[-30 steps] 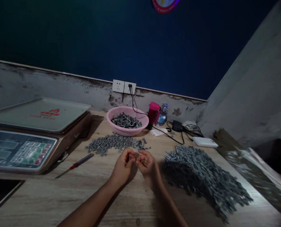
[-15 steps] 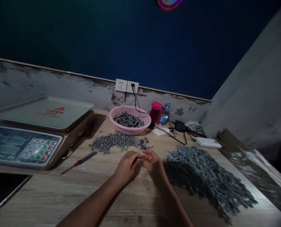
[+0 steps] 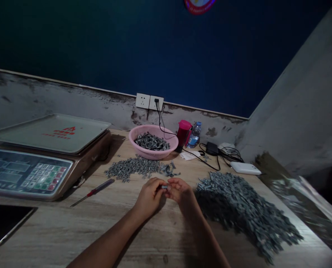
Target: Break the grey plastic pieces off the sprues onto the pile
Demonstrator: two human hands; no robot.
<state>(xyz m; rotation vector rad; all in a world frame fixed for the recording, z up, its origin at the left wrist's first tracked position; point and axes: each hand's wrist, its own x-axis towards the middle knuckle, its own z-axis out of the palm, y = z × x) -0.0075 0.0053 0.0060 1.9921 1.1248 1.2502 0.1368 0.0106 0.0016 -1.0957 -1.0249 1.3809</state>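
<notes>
One small grey part (image 3: 164, 187)

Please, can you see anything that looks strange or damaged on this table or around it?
Yes. The wall paint just under the sockets is peeling, with dark stains along its top edge, so it looks damaged. Also, many grey pieces lie loose on the table, outside the pink basket, which looks a little messy.

The red mark (image 3: 64, 131) on the scale platter (image 3: 29, 136) is too blurred to read.
</notes>
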